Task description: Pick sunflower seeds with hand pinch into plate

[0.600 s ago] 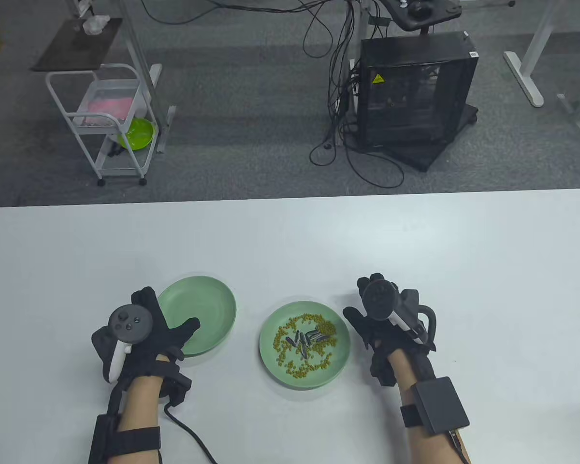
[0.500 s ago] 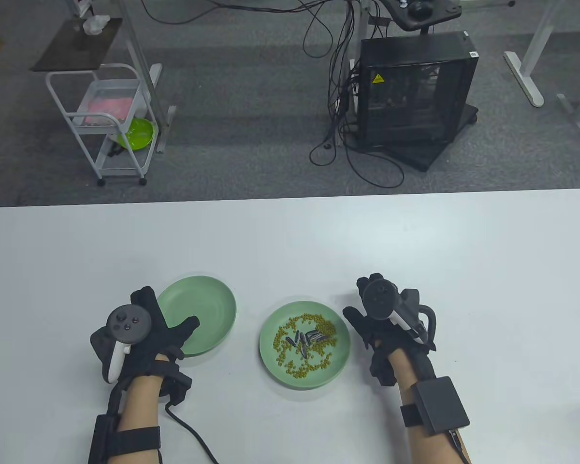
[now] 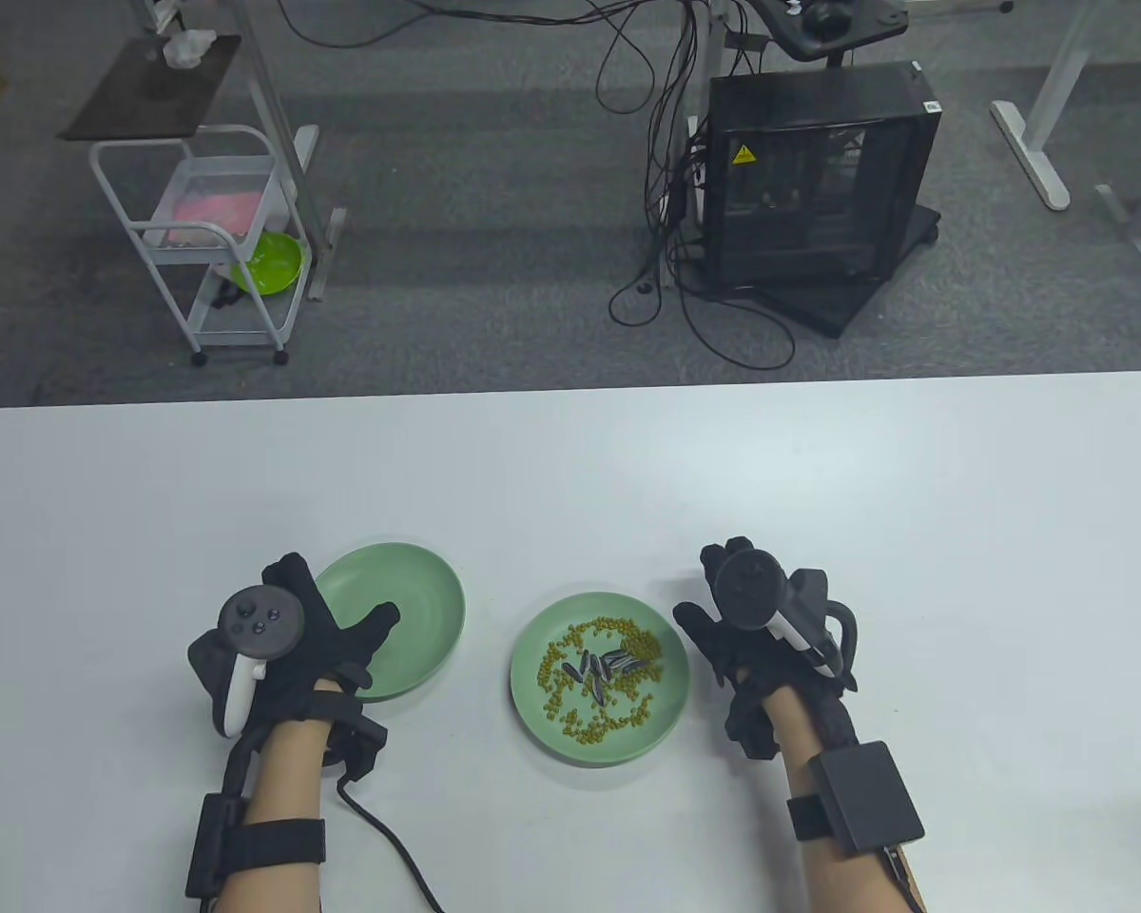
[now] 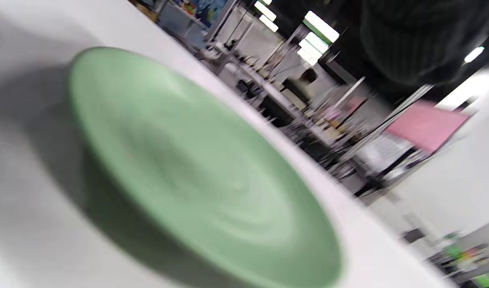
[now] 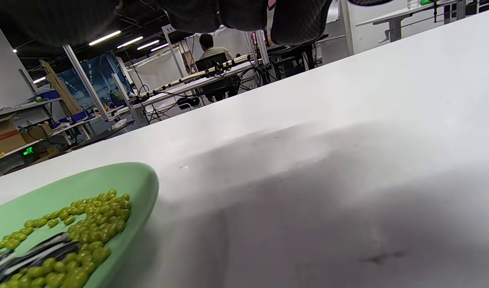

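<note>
Several striped sunflower seeds (image 3: 607, 664) lie among green beans (image 3: 618, 628) in a green plate (image 3: 525, 687) at the table's middle front. An empty green plate (image 3: 418, 594) stands to its left. My left hand (image 3: 331, 620) is open at the empty plate's left rim, with its thumb lying over the rim. My right hand (image 3: 713, 609) is open and empty on the table just right of the filled plate. The left wrist view shows the empty plate (image 4: 196, 176), blurred. The right wrist view shows the filled plate's rim (image 5: 145, 181), beans (image 5: 96, 216), seeds (image 5: 36, 248) and my fingertips (image 5: 244, 14) at the top.
The white table (image 3: 913, 495) stretches wide behind and to the right of the plates. A black cable (image 3: 380, 837) runs from my left wrist over the table's front. A white cart (image 3: 209, 238) and a black computer case (image 3: 818, 171) stand on the floor beyond the table.
My left hand has shifted slightly to the right and forward, its thumb further over the empty plate's rim. My right hand and both plates have not moved.
</note>
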`<state>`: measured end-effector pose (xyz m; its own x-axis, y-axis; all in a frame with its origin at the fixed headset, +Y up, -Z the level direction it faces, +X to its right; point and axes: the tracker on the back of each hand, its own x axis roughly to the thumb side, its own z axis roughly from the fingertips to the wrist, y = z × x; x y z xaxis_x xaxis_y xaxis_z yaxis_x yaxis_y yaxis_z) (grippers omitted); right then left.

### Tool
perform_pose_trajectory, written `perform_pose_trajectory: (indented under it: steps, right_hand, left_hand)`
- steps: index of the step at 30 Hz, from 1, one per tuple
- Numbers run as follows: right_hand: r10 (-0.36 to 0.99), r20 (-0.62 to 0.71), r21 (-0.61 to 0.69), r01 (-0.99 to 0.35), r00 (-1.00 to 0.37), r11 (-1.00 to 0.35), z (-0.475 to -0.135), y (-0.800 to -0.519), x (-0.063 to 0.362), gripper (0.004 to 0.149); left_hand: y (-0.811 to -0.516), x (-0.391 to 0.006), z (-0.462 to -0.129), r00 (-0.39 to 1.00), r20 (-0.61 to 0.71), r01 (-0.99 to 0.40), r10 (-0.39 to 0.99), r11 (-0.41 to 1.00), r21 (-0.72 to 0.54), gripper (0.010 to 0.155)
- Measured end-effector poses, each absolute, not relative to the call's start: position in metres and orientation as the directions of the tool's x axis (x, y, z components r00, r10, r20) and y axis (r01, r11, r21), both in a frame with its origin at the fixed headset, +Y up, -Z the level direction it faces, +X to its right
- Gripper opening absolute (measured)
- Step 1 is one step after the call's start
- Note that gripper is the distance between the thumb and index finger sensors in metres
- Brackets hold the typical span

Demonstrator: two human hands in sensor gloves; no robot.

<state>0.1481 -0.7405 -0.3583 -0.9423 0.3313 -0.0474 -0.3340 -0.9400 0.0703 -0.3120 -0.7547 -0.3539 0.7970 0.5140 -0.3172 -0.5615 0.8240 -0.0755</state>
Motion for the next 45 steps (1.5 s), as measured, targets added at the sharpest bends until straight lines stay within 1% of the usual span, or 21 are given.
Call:
perform_pose_trajectory:
  steps: [3,5,7,10,16,17,21,26,30,32,34,36,38,39,41,43,45]
  right_hand:
    - [0.347,-0.043,0.055,-0.349,-0.937,-0.935,-0.357,-0.738,0.150,0.079]
    - [0.360,-0.043,0.050,-0.361,-0.932,-0.931,-0.357,-0.736,0.151,0.079]
    - [0.345,-0.043,0.052,-0.347,-0.938,-0.937,-0.358,-0.737,0.150,0.079]
    - [0.327,-0.037,0.046,-0.328,-0.944,-0.943,-0.358,-0.736,0.148,0.079]
    - [0.338,-0.010,0.011,-0.338,-0.941,-0.941,-0.357,-0.732,0.143,0.076]
    - [0.343,-0.007,0.008,-0.343,-0.939,-0.939,-0.356,-0.731,0.142,0.076]
    - [0.337,-0.004,0.008,-0.337,-0.941,-0.941,-0.356,-0.732,0.142,0.076]
    - [0.337,0.003,0.007,-0.337,-0.941,-0.941,-0.356,-0.731,0.140,0.076]
    - [0.331,0.015,0.012,-0.331,-0.943,-0.943,-0.356,-0.732,0.136,0.076]
    - [0.327,0.019,0.014,-0.327,-0.945,-0.945,-0.356,-0.732,0.135,0.076]
    - [0.328,0.028,0.021,-0.327,-0.944,-0.945,-0.355,-0.731,0.133,0.076]
    - [0.329,0.031,0.017,-0.329,-0.944,-0.944,-0.355,-0.731,0.132,0.076]
    - [0.332,0.038,0.019,-0.331,-0.943,-0.943,-0.355,-0.730,0.130,0.076]
    - [0.330,0.041,0.018,-0.330,-0.943,-0.944,-0.354,-0.730,0.129,0.076]
    - [0.322,0.049,0.021,-0.321,-0.946,-0.947,-0.354,-0.730,0.127,0.076]
    - [0.321,0.058,0.021,-0.320,-0.945,-0.947,-0.354,-0.730,0.124,0.076]
    - [0.313,0.068,0.025,-0.312,-0.947,-0.950,-0.353,-0.730,0.120,0.076]
  left_hand:
    - [-0.765,-0.311,-0.363,0.807,-0.414,-0.518,0.422,0.842,-0.151,0.127]
    - [-0.770,-0.310,-0.370,0.817,-0.452,-0.480,0.357,0.856,-0.191,0.127]
    - [-0.774,-0.308,-0.375,0.827,-0.472,-0.451,0.307,0.863,-0.229,0.127]
    - [-0.781,-0.303,-0.379,0.833,-0.471,-0.450,0.289,0.850,-0.274,0.127]
    - [-0.787,-0.294,-0.385,0.857,-0.506,-0.303,0.091,0.884,-0.355,0.124]
    - [-0.786,-0.294,-0.385,0.859,-0.507,-0.286,0.070,0.887,-0.362,0.124]
    - [-0.782,-0.293,-0.385,0.849,-0.525,-0.264,0.061,0.909,-0.321,0.125]
    - [-0.777,-0.302,-0.379,0.830,-0.545,-0.299,0.117,0.919,-0.258,0.127]
    - [-0.764,-0.308,-0.373,0.827,-0.537,-0.299,0.168,0.940,-0.167,0.121]
    - [-0.757,-0.312,-0.369,0.819,-0.522,-0.337,0.240,0.936,-0.099,0.112]
    - [-0.753,-0.318,-0.364,0.784,-0.507,-0.424,0.358,0.906,-0.015,0.098]
    - [-0.750,-0.320,-0.359,0.759,-0.489,-0.468,0.430,0.882,0.048,0.085]
    - [-0.749,-0.323,-0.355,0.737,-0.467,-0.514,0.489,0.854,0.084,0.075]
    - [-0.748,-0.324,-0.352,0.703,-0.453,-0.557,0.548,0.821,0.130,0.072]
    - [-0.744,-0.325,-0.349,0.665,-0.436,-0.602,0.606,0.781,0.168,0.068]
    - [-0.738,-0.327,-0.345,0.656,-0.411,-0.619,0.632,0.763,0.185,0.065]
    - [-0.733,-0.328,-0.341,0.600,-0.362,-0.682,0.713,0.693,0.235,0.063]
